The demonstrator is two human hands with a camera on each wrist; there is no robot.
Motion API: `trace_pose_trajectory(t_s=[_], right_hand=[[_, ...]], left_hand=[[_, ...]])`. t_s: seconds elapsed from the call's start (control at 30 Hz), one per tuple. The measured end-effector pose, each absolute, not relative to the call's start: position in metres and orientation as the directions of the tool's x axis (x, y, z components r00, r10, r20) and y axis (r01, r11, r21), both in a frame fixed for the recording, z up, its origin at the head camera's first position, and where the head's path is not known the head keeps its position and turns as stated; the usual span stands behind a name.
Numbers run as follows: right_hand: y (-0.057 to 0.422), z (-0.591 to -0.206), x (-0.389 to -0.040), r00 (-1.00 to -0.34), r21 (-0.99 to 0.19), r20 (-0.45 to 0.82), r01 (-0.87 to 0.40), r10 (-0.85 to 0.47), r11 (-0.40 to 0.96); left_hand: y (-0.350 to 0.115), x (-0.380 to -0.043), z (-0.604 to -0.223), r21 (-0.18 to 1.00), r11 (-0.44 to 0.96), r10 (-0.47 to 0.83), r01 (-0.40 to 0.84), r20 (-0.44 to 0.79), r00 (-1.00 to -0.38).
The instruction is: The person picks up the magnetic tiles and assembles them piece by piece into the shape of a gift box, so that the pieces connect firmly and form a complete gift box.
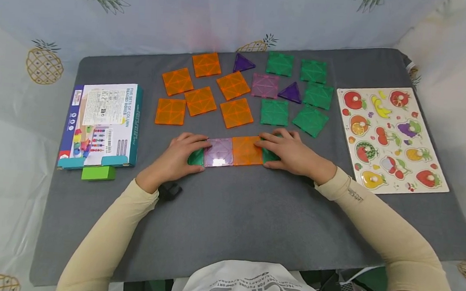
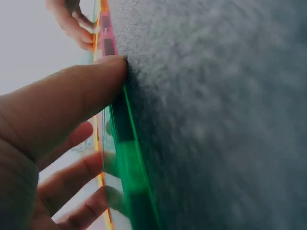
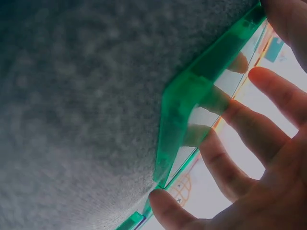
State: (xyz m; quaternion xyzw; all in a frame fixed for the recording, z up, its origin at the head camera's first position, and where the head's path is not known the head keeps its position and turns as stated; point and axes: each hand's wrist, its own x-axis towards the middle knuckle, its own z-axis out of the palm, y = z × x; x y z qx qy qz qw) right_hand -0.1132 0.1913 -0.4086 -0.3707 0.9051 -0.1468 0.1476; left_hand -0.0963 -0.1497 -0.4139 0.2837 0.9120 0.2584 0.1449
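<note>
On the grey bench [image 1: 252, 214], I see the person's left hand [image 1: 177, 154] gripping a translucent green plastic tile [image 1: 196, 157] and their right hand [image 1: 291, 153] gripping a second green tile [image 1: 270, 156]; between these, a translucent pale purple square tile [image 1: 218, 151] and an orange square tile [image 1: 247, 150] lie flat, side by side.

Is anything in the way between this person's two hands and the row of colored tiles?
Nothing visible: the left hand holds the left green tile at one end of the row, and the right hand holds the right green tile at the other. The loose tiles lie beyond the row, not in between.
</note>
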Motion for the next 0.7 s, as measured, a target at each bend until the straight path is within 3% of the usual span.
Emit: trace_pose_trajectory(t_s=[0.23, 0.47, 0.57, 0.7], right_hand=[[0.188, -0.412, -0.118, -0.644, -0.342, -0.148, -0.678, -0.750, 0.650], [0.190, -0.413, -0.129, -0.653, -0.315, -0.182, -0.670, -0.735, 0.672], [0.192, -0.408, -0.139, -0.699, -0.326, -0.146, -0.634, -0.700, 0.701], [0.195, -0.394, -0.155, -0.802, -0.319, -0.058, -0.549, -0.594, 0.773]], left_hand=[[-0.150, -0.107, -0.414, 0.618, 0.661, 0.610, 0.426, -0.110, -0.785], [-0.147, -0.115, -0.414, 0.595, 0.665, 0.623, 0.452, -0.107, -0.775], [-0.143, -0.125, -0.407, 0.569, 0.687, 0.611, 0.452, -0.115, -0.783], [-0.140, -0.151, -0.394, 0.506, 0.759, 0.527, 0.411, -0.105, -0.843]])
